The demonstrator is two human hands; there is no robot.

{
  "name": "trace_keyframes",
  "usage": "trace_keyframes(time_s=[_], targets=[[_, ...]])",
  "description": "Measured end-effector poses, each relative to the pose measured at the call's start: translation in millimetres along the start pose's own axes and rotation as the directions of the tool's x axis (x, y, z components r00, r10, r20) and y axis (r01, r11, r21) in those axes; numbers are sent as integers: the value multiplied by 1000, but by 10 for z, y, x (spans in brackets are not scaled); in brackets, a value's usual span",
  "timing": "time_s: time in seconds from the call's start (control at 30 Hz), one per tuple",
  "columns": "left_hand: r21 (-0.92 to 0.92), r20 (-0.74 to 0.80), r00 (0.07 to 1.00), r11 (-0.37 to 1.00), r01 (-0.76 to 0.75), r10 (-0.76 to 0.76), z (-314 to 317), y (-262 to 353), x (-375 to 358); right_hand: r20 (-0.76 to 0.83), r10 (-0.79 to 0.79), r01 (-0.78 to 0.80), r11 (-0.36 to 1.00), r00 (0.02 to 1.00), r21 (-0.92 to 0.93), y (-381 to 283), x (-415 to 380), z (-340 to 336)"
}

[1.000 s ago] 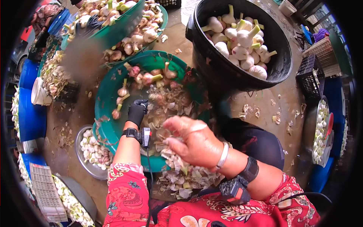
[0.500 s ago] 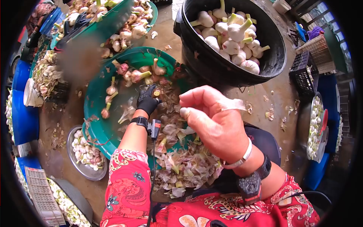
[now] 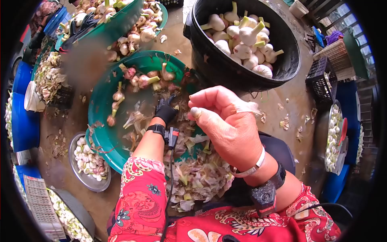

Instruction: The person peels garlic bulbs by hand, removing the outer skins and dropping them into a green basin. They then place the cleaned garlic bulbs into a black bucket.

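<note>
My left hand point(image 3: 166, 111), in a black glove, is closed over the green tub point(image 3: 96, 109). A pale cut stem end shows at its fingers, from a garlic bulb point(image 3: 176, 107) mostly hidden in the grip. My right hand point(image 3: 227, 127) is bare and hovers to the right, thumb and forefinger brought together; a pinkish scrap shows under the thumb tip, too small to name. A strip of dry skin point(image 3: 248, 107) clings to the back of its fingers. Unpeeled garlic bulbs point(image 3: 145, 80) with stems lie along the tub's far side, and loose papery skins point(image 3: 201, 177) heap up nearest me.
A black bucket point(image 3: 242, 78) of cleaned white bulbs stands ahead right. A metal bowl point(image 3: 98, 184) of cloves sits left of the tub. Another green basin point(image 3: 163, 20) of garlic is at the far left. A black crate point(image 3: 322, 78) stands at right; skins litter the floor.
My left hand has shifted slightly right and down and turned, so the cut stem end faces more to the right. The right hand stays nearly in place, its fingertips still close together.
</note>
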State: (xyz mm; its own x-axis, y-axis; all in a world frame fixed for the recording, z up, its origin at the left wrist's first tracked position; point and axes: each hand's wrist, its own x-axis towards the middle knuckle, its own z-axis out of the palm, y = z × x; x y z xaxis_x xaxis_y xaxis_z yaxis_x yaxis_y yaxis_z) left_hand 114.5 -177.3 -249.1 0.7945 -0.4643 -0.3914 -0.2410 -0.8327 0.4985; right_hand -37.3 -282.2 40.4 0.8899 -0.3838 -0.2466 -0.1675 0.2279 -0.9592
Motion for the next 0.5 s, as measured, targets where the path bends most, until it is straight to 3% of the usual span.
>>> trace_keyframes(time_s=[0.03,0.1,0.13,0.33,0.4,0.47,0.5], targets=[[-10,-2,1000,1000,-8,8,98,-10,64,-1,1,-1,999,1000,-32,20,-4,-21],[20,248,969,1000,-19,14,413,-155,238,-19,-3,1,993,1000,-121,69,22,-51],[227,99,988,964,-140,120,589,-162,136,-25,-1,-2,993,1000,-121,77,41,-57],[213,245,966,968,-134,80,842,-253,149,-4,39,-39,999,999,-33,86,69,-49],[212,270,961,969,-126,66,897,-348,169,-81,-66,62,997,995,-44,164,81,-41],[64,53,984,983,-172,168,822,-539,182,-75,-22,21,1000,997,-5,138,69,-47],[73,57,985,983,-168,164,736,-628,152,-67,19,-17,999,998,30,107,55,-47]])
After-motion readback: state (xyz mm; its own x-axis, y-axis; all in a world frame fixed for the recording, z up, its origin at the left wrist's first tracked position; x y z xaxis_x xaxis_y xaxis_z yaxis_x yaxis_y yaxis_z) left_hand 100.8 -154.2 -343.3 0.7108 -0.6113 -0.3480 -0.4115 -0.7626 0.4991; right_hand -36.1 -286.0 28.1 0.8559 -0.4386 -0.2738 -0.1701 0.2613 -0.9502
